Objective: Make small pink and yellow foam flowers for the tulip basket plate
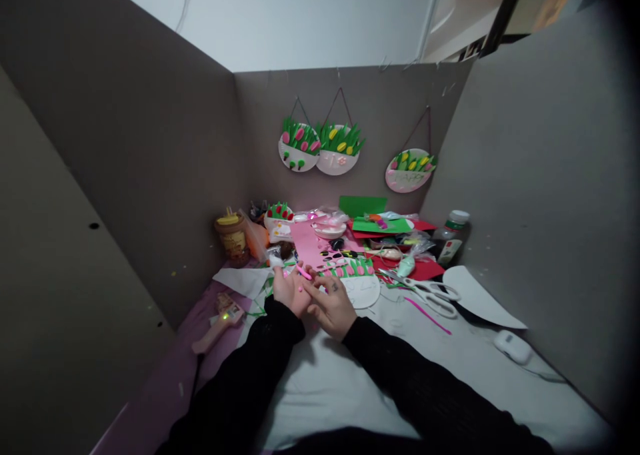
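Observation:
My left hand is turned palm up above the table, with a bright pink strip of what looks like modelling clay held at its fingers. A tiny pink bit rests on the palm. My right hand reaches across with its fingers stretched out and apart, the index fingertip at the left palm beside that bit. Just behind the right hand lies a white paper-plate craft with pink tulips and green leaves, partly covered by the hand.
White-handled scissors, a magenta strip and a white case lie to the right. At left are a pink glue gun with a lit light and a brown cup. A capped bottle stands at back right. Grey panels enclose the table.

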Tool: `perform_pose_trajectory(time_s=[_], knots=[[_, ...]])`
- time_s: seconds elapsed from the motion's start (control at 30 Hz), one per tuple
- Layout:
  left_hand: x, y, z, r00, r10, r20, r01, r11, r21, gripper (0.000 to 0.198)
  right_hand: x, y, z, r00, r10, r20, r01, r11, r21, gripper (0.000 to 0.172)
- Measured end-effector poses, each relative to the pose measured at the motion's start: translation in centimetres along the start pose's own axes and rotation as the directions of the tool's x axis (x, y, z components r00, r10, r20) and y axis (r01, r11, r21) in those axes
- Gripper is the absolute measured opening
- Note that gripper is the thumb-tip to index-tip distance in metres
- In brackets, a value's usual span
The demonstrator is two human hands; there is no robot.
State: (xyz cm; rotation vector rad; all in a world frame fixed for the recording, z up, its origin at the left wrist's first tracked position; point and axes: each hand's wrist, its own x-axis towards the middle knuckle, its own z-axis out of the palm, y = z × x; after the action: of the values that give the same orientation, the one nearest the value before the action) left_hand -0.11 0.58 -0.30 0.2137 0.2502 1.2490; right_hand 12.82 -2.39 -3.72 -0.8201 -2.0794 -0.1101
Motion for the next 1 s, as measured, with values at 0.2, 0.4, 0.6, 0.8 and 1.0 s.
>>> perform_pose_trajectory(time_s=[0.2,0.4,0.6,0.8,1.0], knots=[[0.13,0.11,-0.37,1.000,-0.020,0.024,0.020,1.000,-0.020,0.061,0.04,-0.58,-0.18,0.999,-0.041,0.017,0.042,0.998,-0.037,0.055],[-0.10,0.27,-0.28,0.999,0.035,-0.015,-0.035,0.999,-0.004,0.059,0.11,-0.97,-0.26,0.998,-0.012,0.059,0.022,0.987,-0.157,0.054],[-0.04,0.14,-0.50,0.999,-0.014,0.031,0.013,0.999,0.030,0.056,0.04,-0.50,-0.23,0.996,-0.001,0.084,0.019,0.977,-0.213,0.054],[-0.14,0.14,-0.36,1.000,0.002,0.022,-0.003,0.999,0.044,0.059,-0.04,-0.55,-0.41,0.995,-0.062,0.074,0.072,0.989,-0.129,0.049],[-0.10,0.04,-0.36,0.999,0.003,0.036,-0.004,0.999,0.047,0.058,0.04,-0.45,-0.27,0.997,0.032,0.071,-0.025,0.995,-0.092,0.059]])
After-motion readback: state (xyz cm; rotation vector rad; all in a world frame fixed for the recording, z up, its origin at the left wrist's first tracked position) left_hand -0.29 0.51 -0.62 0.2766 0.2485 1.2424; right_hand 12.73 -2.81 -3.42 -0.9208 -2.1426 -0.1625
